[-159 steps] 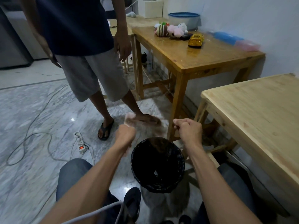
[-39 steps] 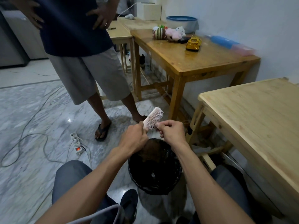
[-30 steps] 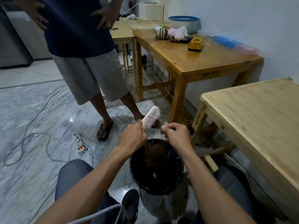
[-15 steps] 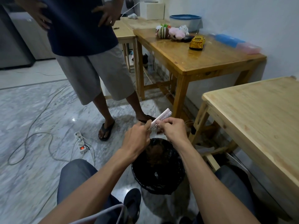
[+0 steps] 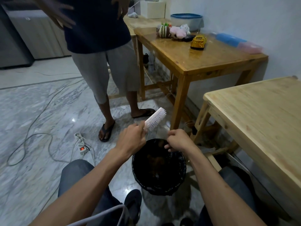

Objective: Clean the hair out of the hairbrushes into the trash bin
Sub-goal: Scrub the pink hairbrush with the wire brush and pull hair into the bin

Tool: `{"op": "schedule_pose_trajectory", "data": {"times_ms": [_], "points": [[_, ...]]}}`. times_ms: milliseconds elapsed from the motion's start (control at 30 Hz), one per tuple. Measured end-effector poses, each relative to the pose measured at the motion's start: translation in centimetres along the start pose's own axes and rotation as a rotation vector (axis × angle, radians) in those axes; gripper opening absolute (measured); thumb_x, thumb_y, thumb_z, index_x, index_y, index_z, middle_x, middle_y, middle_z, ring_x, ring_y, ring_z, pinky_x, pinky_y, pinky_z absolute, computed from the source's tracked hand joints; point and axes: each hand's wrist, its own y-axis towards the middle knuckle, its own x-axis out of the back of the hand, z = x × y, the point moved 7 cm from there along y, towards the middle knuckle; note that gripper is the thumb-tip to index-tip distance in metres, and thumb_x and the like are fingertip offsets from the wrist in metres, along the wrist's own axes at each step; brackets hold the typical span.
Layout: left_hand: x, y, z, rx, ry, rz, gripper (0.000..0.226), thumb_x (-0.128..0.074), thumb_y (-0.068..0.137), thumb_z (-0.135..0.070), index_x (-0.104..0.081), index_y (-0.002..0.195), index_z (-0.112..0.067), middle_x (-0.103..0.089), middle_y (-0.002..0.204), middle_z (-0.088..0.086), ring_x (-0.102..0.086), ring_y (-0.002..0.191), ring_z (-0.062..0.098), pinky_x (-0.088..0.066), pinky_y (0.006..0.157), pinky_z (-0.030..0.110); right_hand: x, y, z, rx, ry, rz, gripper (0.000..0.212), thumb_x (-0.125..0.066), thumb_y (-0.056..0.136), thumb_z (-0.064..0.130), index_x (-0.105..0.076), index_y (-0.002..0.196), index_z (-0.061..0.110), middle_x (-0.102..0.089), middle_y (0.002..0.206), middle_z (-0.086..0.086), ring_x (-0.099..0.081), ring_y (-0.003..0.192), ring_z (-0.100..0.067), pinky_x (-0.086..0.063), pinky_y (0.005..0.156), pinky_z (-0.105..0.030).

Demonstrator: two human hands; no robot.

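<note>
A white plastic hairbrush (image 5: pixel 155 119) slants up and right, bristles facing lower right, its handle gripped by the left hand (image 5: pixel 132 140). The right hand (image 5: pixel 178 141), fingers curled, hovers apart over a black round trash bin (image 5: pixel 158 167) on grey marble floor (image 5: pixel 40 111).

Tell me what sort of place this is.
Most likely a room in a home: marble-tiled floor, wooden table against the wall holding plush toys and a yellow toy car, and a power strip on the floor.
</note>
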Motion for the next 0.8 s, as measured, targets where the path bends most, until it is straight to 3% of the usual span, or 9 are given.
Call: {"op": "schedule_pose_trajectory", "data": {"times_ms": [67,133,200,267,333,400,567,700,800], "points": [[0.0,0.3,0.2,0.031,-0.005,0.011,0.027,-0.045,0.099,-0.030,-0.056,0.113,-0.011,-0.071,0.095,0.015,-0.066,0.076,0.041,-0.055,0.061,0.049,0.8,-0.2,0.3,0.033,-0.010,-0.092,0.028,-0.060,0.098,0.009,-0.069,0.125,0.007,-0.078,0.096,-0.010,-0.068,0.059,-0.014,-0.055,0.049,-0.025],[0.0,0.4,0.5,0.063,-0.016,0.031,0.031,-0.044,0.098,-0.031,-0.059,0.114,-0.009,-0.073,0.091,0.019,-0.066,0.075,0.043,-0.054,0.061,0.048,2.1,-0.3,1.1,0.106,-0.046,-0.223,0.014,-0.074,0.092,0.022,-0.080,0.098,0.011,-0.078,0.072,-0.005,-0.064,0.049,-0.011,-0.060,0.054,-0.029],[-0.1,0.4,0.6,0.059,-0.031,0.046,0.034,-0.042,0.098,-0.034,-0.061,0.113,-0.009,-0.073,0.087,0.018,-0.066,0.074,0.043,-0.051,0.059,0.045,2.8,-0.4,2.1,0.152,-0.011,-0.253,0.023,-0.081,0.086,0.037,-0.076,0.092,0.016,-0.076,0.076,-0.002,-0.068,0.056,-0.012,-0.061,0.058,-0.030],[-0.3,0.3,0.4,0.031,-0.063,0.055,0.033,-0.041,0.098,-0.038,-0.061,0.106,-0.012,-0.072,0.081,0.016,-0.066,0.072,0.041,-0.045,0.056,0.043,2.2,-0.2,2.6,0.119,0.207,-0.148,0.036,-0.077,0.088,0.046,-0.070,0.105,0.016,-0.074,0.095,-0.004,-0.072,0.069,-0.015,-0.056,0.051,-0.023],[-0.5,0.1,-0.2,-0.002,-0.081,0.047,0.035,-0.039,0.097,-0.041,-0.061,0.104,-0.014,-0.072,0.080,0.015,-0.066,0.073,0.041,-0.042,0.055,0.041,1.6,-0.1,3.1,0.100,0.397,-0.086,0.040,-0.077,0.089,0.044,-0.069,0.108,0.010,-0.074,0.101,-0.008,-0.074,0.076,-0.018,-0.060,0.054,-0.025],[-0.3,-0.1,-1.0,-0.045,-0.093,0.015,0.036,-0.040,0.095,-0.041,-0.061,0.102,-0.012,-0.072,0.079,0.016,-0.065,0.070,0.041,-0.039,0.054,0.040,1.7,0.0,3.5,0.120,0.464,-0.131,0.032,-0.078,0.090,0.033,-0.074,0.098,0.002,-0.076,0.090,-0.014,-0.071,0.070,-0.018,-0.062,0.058,-0.024],[0.0,-0.8,-1.7,-0.098,-0.052,-0.003,0.027,-0.044,0.096,-0.034,-0.054,0.097,-0.009,-0.070,0.082,0.016,-0.062,0.071,0.042,-0.042,0.054,0.042,2.6,-0.1,2.9,0.092,0.381,-0.249,0.021,-0.075,0.092,0.016,-0.078,0.080,-0.001,-0.072,0.070,-0.011,-0.060,0.053,-0.011,-0.051,0.049,-0.017],[-0.1,-0.4,0.5,0.130,0.029,0.060,0.024,-0.047,0.096,-0.029,-0.059,0.099,-0.009,-0.070,0.089,0.018,-0.066,0.076,0.042,-0.052,0.061,0.043,2.9,-0.4,2.5,0.075,0.195,-0.259,0.018,-0.074,0.091,0.015,-0.080,0.082,0.000,-0.071,0.067,-0.008,-0.059,0.047,-0.008,-0.051,0.046,-0.015],[-0.3,-0.3,2.3,0.271,-0.089,0.107,0.020,-0.050,0.095,-0.025,-0.058,0.084,-0.011,-0.071,0.085,0.019,-0.066,0.074,0.040,-0.051,0.060,0.041,3.3,-0.3,2.4,0.054,0.227,-0.247,0.022,-0.069,0.096,0.017,-0.080,0.086,0.000,-0.072,0.071,-0.008,-0.062,0.052,-0.011,-0.052,0.048,-0.018]]}}
